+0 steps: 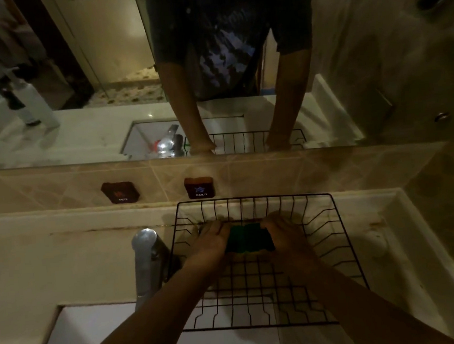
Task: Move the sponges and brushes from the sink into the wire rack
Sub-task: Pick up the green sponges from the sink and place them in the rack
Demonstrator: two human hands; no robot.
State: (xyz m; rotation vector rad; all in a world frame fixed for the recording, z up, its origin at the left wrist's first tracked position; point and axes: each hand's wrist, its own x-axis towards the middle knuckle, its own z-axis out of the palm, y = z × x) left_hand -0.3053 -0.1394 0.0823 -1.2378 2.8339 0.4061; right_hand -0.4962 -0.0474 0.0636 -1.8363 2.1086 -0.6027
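Note:
A black wire rack (343,247) stands on the counter to the right of the tap, its front edge over the sink. Both my hands are inside it at the far end. A green sponge (248,238) with a yellow edge along its bottom lies between them. My left hand (211,242) grips its left end and my right hand (286,233) grips its right end. The white sink (97,336) shows at the lower left; my forearms hide much of it, and no other sponge or brush is visible there.
A chrome tap (146,262) rises just left of the rack. On the tiled backsplash sit a HOT button (120,192) and a COLD button (199,187). A mirror (347,53) above reflects the counter, a white bottle and the person's arms.

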